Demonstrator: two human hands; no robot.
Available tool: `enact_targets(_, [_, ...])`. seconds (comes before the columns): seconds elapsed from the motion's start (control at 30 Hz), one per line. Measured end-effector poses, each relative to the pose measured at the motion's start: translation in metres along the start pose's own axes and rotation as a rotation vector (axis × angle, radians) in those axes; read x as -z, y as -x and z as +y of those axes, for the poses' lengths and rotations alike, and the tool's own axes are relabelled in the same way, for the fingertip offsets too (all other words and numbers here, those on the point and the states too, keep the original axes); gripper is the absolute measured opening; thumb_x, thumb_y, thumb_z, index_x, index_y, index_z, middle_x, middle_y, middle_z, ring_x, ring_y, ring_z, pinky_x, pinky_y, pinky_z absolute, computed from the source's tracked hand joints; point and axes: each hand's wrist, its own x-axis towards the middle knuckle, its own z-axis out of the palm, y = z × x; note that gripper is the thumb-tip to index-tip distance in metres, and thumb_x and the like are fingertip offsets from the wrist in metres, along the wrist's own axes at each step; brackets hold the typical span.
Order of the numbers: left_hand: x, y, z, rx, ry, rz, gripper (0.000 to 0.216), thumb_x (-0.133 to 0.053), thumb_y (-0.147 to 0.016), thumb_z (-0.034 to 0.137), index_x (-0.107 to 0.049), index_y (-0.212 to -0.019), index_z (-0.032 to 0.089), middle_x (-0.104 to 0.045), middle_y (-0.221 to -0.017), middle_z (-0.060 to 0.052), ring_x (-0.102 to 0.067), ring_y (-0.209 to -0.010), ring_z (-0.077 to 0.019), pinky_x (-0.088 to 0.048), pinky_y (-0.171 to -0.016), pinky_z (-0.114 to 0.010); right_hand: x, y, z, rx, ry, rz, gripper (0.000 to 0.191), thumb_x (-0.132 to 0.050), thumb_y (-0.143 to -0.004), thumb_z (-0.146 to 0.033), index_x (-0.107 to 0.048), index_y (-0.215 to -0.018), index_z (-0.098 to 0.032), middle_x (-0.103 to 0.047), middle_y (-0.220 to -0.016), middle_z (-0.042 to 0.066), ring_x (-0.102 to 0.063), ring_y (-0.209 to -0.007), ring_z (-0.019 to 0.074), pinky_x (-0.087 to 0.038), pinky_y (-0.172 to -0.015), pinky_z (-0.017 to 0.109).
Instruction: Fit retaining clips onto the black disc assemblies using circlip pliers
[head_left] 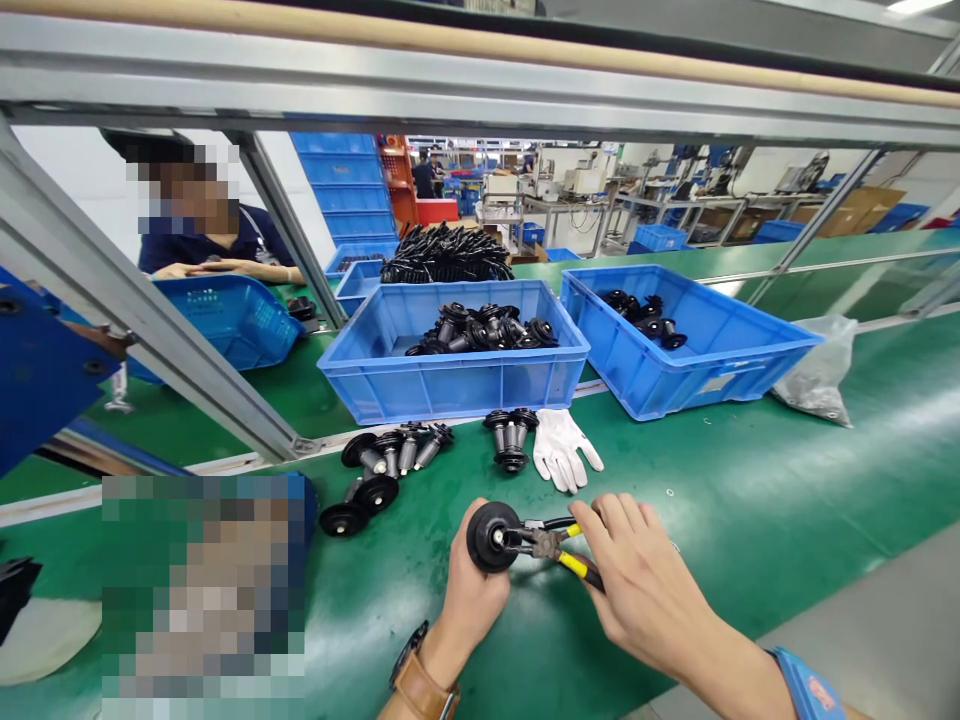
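Observation:
Low in the middle of the head view, my left hand (pixel 474 592) is closed around a black part with a round flange (pixel 487 522), its disc end turned towards me. My right hand (pixel 634 560) grips pliers (pixel 546 543) by their yellow-and-black handles. The jaw tips touch the disc near its pale centre. Just beyond lie several similar black-and-grey parts (pixel 409 450) in a loose group, and a small cluster of the same parts (pixel 511 440) stands beside a white glove (pixel 564 450).
Behind these stand a blue bin (pixel 450 390) and a second blue bin (pixel 705 385), both with black parts inside. A plastic bag (pixel 821 370) lies on the right. A slanted metal post (pixel 195 330) rises at left; a person (pixel 217 240) sits beyond it.

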Motion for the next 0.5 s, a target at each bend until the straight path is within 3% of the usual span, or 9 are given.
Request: enact_targets(0.5, [-0.0013,-0.0003,0.0059,0.024,0.05,-0.018,0.025,-0.056,-0.072,0.003,-0.064,-0.09,0.018,-0.065,-0.086,-0.003,-0.062,-0.08,-0.0194,-0.052,-0.077,-0.031,0.009,0.0012,-0.0029,-0.002,0.051,-0.024,0.055,-0.068,-0.079,-0.026,-0.051,-0.13,-0.016,-0.052,-0.101,0.009,-0.042,-0.089,0.0266,-0.033,-0.078,0.04])
